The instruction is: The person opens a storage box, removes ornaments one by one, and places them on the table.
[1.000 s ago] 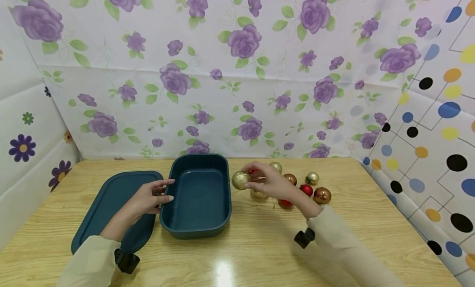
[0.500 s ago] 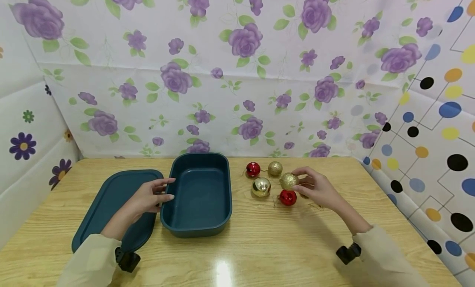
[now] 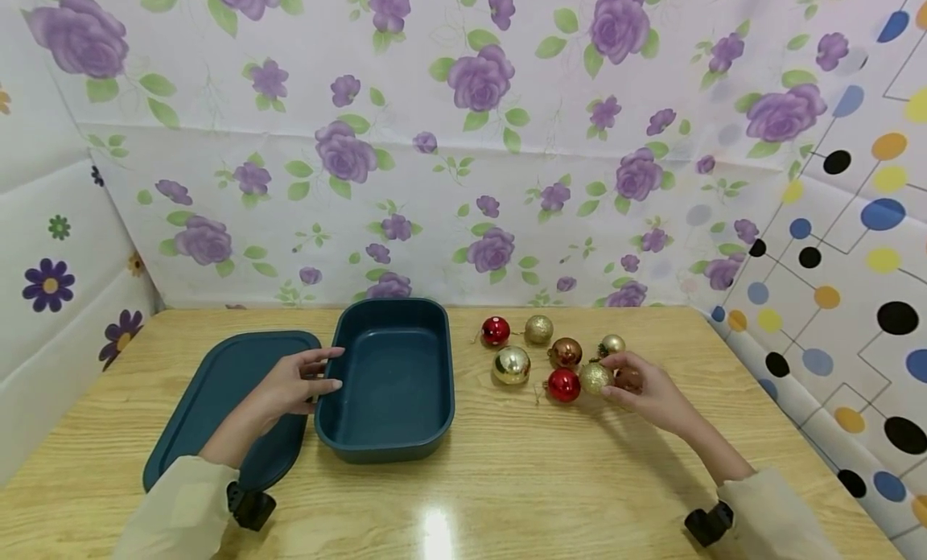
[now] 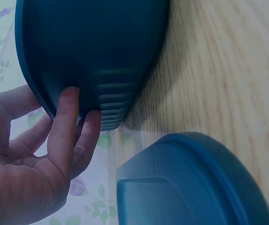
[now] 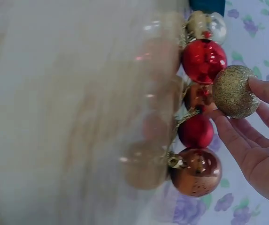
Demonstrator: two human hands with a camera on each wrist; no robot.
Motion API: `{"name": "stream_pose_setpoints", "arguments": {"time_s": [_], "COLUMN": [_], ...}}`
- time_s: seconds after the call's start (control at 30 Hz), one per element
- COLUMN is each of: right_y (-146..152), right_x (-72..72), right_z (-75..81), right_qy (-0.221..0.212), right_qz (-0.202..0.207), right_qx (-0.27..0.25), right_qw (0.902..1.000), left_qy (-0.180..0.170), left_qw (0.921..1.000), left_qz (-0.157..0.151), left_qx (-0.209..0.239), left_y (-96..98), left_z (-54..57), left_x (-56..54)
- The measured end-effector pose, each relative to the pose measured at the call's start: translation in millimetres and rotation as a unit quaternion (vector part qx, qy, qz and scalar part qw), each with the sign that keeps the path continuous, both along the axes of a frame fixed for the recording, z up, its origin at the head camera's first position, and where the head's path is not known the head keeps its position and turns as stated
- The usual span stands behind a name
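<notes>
My left hand (image 3: 293,382) holds the left wall of a deep dark teal container (image 3: 384,454). In the left wrist view several fingers (image 4: 64,124) lie against the container's outer side (image 4: 96,42). Over the group of Christmas balls, my right hand (image 3: 652,393) pinches a gold glitter Christmas ball (image 3: 595,378) between thumb and fingers. Right beside it lie a shiny red ball (image 3: 562,385) and a copper ball (image 3: 566,352). In the right wrist view the pinched glitter ball (image 5: 235,92) appears above the other balls, near a dark red one (image 5: 195,131) and a large copper one (image 5: 196,172).
Left of the container lies a flat teal lid (image 3: 232,395). Further balls are a red one (image 3: 496,331), a gold glitter one (image 3: 539,329), a shiny gold one (image 3: 511,365) and a smaller gold one (image 3: 611,346). A flowered cloth (image 3: 434,222) hangs behind the wooden table (image 3: 521,479).
My right hand has carried the gold glitter ball rightward, from beside the container to the right side of the ball group. My left hand and the container have stayed in place.
</notes>
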State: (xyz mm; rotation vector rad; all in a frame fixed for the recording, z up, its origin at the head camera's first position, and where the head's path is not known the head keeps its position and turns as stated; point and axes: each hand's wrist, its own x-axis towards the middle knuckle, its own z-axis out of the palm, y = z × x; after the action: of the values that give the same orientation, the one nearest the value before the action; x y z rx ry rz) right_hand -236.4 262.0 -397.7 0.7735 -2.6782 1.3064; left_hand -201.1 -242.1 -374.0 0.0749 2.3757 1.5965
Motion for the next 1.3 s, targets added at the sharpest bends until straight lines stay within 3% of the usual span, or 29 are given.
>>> {"name": "stream_pose_setpoints", "arguments": {"time_s": [0.57,1.3], "right_y": [4,8], "right_x": [-1.6,1.9], "right_z": [-10.8,-3.9], "right_qy": [-0.004,-0.008], "right_qz": [0.012,0.029], "right_qx": [0.069,0.064], "right_qw": [0.9976,0.9975], "left_qy": [0.004,0.0], "left_qw": [1.0,1.0], "left_qz": [-0.002,-0.001], "left_qx": [-0.002,-0.002], "left_y": [-0.6,-0.3], "left_z": [-1.3,-2.6], "left_x": [0.2,-0.2]}}
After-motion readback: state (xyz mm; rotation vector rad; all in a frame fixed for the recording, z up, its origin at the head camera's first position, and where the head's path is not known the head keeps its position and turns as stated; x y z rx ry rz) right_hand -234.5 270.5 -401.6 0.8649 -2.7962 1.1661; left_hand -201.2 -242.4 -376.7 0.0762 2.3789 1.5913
